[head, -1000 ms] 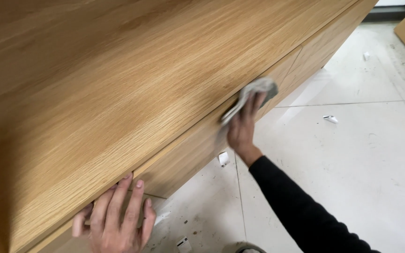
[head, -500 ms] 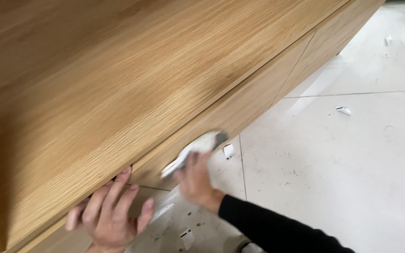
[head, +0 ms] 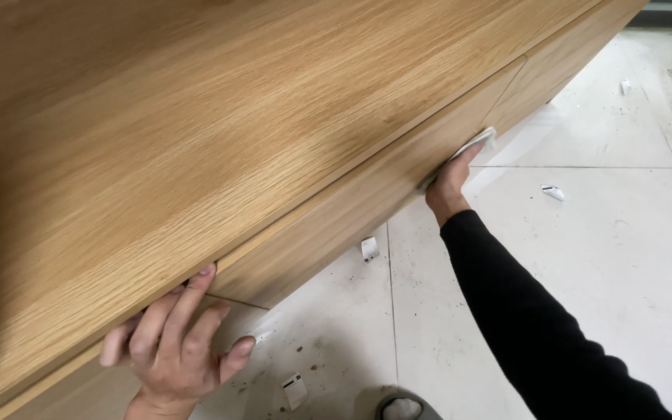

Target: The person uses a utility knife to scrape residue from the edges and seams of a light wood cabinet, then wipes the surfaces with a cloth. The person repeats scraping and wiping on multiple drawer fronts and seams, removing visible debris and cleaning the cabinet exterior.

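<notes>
While the oak-veneer cabinet (head: 196,132) fills most of my view above the pale tiled floor (head: 631,233), my right hand (head: 449,187), black-sleeved, presses a folded grey cloth (head: 468,149) flat against the cabinet's front panel. My left hand (head: 173,342) rests open, fingers spread under the top's edge. Small paper scraps (head: 369,248) lie below.
</notes>
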